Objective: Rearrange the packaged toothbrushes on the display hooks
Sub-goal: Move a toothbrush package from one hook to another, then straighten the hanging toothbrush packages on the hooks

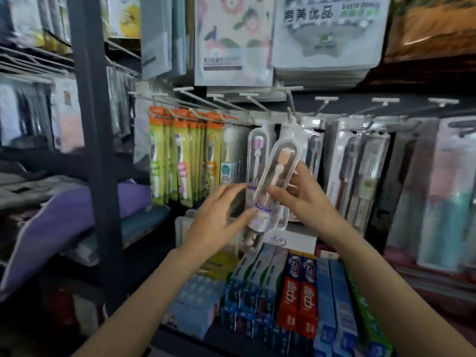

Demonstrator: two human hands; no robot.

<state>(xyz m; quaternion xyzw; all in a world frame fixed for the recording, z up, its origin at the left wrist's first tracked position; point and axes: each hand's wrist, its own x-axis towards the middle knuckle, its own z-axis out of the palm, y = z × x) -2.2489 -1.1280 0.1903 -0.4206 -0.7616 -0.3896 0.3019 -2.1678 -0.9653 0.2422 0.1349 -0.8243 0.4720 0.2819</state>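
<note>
"尚美优品" on hanging package point(332, 34)

The right hand point(301, 191) hides part of the tilted toothbrush pack point(277, 176); the hanging packs' point(360, 171) print is blurred.

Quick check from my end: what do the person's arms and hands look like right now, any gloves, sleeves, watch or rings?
Both forearms are bare up to the frame edge, with no sleeve in view. The left hand and the right hand wear no gloves. No watch, bracelet or ring shows on either wrist or on the visible fingers, though the picture is somewhat blurred.
</note>
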